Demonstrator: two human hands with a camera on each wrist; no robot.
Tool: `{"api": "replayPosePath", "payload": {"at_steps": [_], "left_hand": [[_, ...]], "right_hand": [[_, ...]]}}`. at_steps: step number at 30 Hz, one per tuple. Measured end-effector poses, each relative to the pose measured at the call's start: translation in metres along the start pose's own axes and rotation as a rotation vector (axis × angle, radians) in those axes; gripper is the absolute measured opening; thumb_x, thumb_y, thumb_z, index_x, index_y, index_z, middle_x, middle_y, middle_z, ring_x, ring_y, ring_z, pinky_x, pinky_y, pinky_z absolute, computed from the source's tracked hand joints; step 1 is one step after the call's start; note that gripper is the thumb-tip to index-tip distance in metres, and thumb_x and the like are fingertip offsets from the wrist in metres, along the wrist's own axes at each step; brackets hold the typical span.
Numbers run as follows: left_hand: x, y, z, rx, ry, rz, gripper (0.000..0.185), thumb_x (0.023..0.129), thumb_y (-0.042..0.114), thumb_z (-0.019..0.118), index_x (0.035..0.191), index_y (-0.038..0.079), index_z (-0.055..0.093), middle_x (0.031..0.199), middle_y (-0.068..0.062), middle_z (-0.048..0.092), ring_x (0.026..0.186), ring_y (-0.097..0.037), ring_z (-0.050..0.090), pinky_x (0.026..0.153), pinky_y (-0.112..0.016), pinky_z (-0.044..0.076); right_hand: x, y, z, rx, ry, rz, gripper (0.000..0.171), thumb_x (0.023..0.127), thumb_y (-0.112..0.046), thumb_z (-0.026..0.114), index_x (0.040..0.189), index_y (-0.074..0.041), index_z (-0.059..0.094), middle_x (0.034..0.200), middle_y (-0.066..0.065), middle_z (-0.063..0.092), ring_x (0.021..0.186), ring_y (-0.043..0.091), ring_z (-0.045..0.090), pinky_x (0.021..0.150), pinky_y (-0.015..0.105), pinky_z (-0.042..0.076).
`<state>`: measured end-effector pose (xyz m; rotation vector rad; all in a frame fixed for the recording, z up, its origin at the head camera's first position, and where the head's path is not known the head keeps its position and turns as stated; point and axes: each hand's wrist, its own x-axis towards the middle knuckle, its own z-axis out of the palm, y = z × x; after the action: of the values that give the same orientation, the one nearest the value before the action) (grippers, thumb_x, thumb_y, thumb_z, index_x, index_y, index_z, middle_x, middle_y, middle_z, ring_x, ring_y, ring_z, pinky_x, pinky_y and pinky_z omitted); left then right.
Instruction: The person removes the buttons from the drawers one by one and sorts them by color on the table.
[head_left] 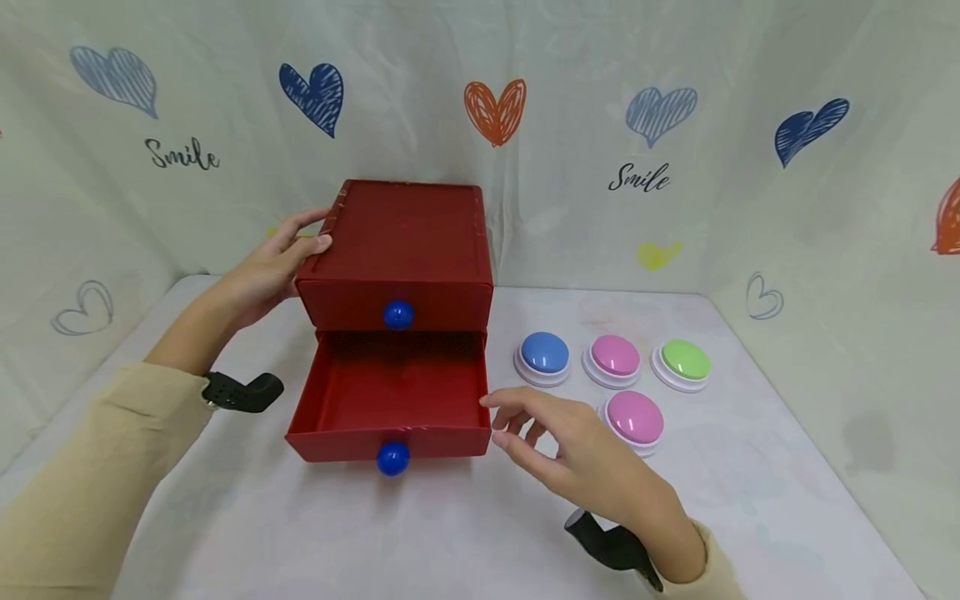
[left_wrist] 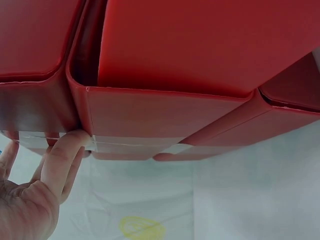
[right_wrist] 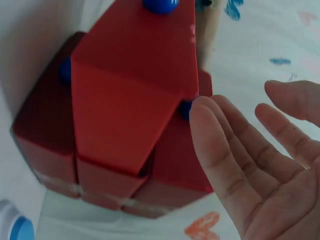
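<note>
A red drawer cabinet (head_left: 408,229) with blue knobs stands left of centre. Its middle drawer (head_left: 450,442) is pulled out, with nothing visible inside; the top drawer (head_left: 345,307) is pushed in. In both wrist views a third tier shows below the middle one. My left hand (head_left: 258,275) rests against the cabinet's left side, fingers extended; in the left wrist view the fingertips (left_wrist: 77,137) touch the side wall. My right hand (head_left: 577,446) is at the pulled-out drawer's front right corner, fingers loosely bent, holding nothing. Whether its index fingertip touches the rim, I cannot tell.
Right of the cabinet sit several dome buttons on white bases: a blue button (head_left: 545,352), a pink button (head_left: 615,356), a green button (head_left: 686,359) and a nearer pink button (head_left: 635,417), partly behind my right hand. A printed curtain (head_left: 562,225) hangs behind the white table (head_left: 757,467).
</note>
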<state>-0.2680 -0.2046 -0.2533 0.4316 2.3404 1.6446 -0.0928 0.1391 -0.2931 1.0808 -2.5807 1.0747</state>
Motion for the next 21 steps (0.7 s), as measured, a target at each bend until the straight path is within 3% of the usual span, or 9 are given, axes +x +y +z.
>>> {"api": "replayPosePath", "payload": {"at_steps": [3,11,16,21], "left_hand": [[0.0,0.0,0.0,0.002,0.002,-0.003,0.06,0.097,0.047,0.037,0.148,0.037,0.007,0.148,-0.008,0.025,0.113,-0.01,0.047,0.081,-0.024,0.048],[0.001,0.0,0.001,0.011,0.003,-0.008,0.061,0.096,0.047,0.037,0.148,0.037,0.007,0.149,-0.009,0.024,0.116,-0.013,0.045,0.081,-0.023,0.048],[0.0,0.0,0.001,0.006,0.001,-0.003,0.06,0.097,0.047,0.037,0.148,0.036,0.007,0.148,-0.009,0.024,0.112,-0.009,0.047,0.081,-0.023,0.048],[0.0,0.0,0.001,0.007,0.001,-0.002,0.06,0.097,0.046,0.037,0.148,0.037,0.007,0.147,-0.008,0.026,0.108,-0.006,0.049,0.081,-0.024,0.048]], "right_hand": [[0.001,-0.006,0.009,0.034,-0.067,0.007,0.031,0.091,-0.016,0.06,0.122,-0.013,0.055,0.098,-0.004,0.065,0.083,0.002,0.06,0.072,0.017,0.051],[0.007,-0.019,0.031,0.135,-0.257,0.141,0.042,0.093,-0.023,0.057,0.133,-0.021,0.047,0.114,-0.006,0.063,0.097,0.0,0.061,0.081,0.015,0.048],[0.011,-0.018,0.047,0.185,-0.271,0.101,0.045,0.094,-0.023,0.056,0.137,-0.023,0.043,0.126,-0.006,0.058,0.107,0.002,0.058,0.084,0.014,0.047],[0.013,-0.014,0.061,0.172,-0.253,0.074,0.048,0.094,-0.025,0.055,0.139,-0.024,0.04,0.132,-0.004,0.053,0.104,0.003,0.059,0.082,0.013,0.047]]}}
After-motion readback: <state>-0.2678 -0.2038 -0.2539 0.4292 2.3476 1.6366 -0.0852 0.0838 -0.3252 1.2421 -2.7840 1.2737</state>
